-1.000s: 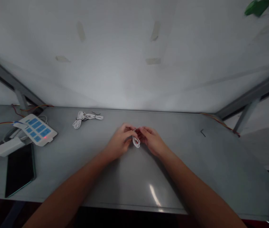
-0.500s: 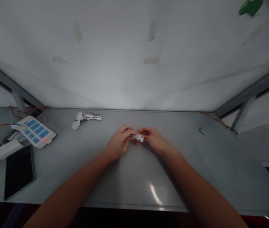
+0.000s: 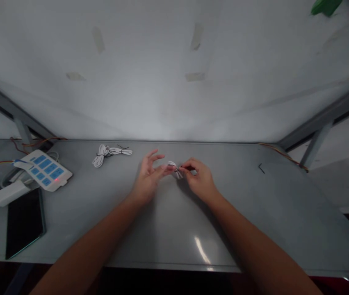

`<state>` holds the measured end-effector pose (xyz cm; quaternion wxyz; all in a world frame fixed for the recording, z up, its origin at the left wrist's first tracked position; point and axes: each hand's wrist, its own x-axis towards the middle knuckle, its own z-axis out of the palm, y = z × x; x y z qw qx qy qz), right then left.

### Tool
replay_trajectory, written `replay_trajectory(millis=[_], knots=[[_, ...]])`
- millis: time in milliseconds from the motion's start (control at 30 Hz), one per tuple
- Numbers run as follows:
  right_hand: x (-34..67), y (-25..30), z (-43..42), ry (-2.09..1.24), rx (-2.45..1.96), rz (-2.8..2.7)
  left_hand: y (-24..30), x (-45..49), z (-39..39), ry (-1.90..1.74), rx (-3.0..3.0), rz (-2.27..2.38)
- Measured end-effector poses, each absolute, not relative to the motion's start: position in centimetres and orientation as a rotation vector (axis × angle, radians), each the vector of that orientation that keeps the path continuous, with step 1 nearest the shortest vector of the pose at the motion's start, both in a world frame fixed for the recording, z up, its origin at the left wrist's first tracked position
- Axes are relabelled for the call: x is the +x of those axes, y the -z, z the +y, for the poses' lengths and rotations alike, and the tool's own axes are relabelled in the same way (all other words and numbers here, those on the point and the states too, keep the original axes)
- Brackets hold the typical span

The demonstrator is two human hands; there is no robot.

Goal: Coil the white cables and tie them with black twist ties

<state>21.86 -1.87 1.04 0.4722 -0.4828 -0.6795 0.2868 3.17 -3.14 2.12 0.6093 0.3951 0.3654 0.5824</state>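
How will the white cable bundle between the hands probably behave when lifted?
The cable bundle is probably light: a small coil of thin cord. It should bend rather than stay stiff, as its loops curve tightly. It might spread; I cannot tell whether the dark tie at the right hand is fastened.

We see our left hand [image 3: 146,178] loosened: half a second ago its fingers were curled around the white cable bundle [image 3: 179,175], and now several of them stand spread apart, reaching farther toward the back edge of the surface [image 3: 238,225], with only the thumb side extending to the bundle. The bundle has shifted nearer that back edge and turned; its loops hung toward the front edge first, then lay toward our right hand [image 3: 200,178]. That hand has gone from holding the bundle's end to pinching beside its dark tie [image 3: 178,167].
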Motion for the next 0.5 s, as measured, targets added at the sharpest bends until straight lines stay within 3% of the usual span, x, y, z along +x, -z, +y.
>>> replay_trajectory(millis=[167, 333, 500], knots=[[21.5, -1.4, -2.1, -0.827, -1.14, -1.616, -2.2, 3.2, -4.0, -1.354, 1.261, 0.722], [21.0, -2.2, -2.8, -0.972, -1.009, -1.602, -2.0, 3.5, -4.8, -1.041, 1.511, 0.831], [21.3, -2.7, -2.9, -0.872, -0.997, -1.639, -1.4, 3.7, -3.8, -1.043, 1.242, 0.923]])
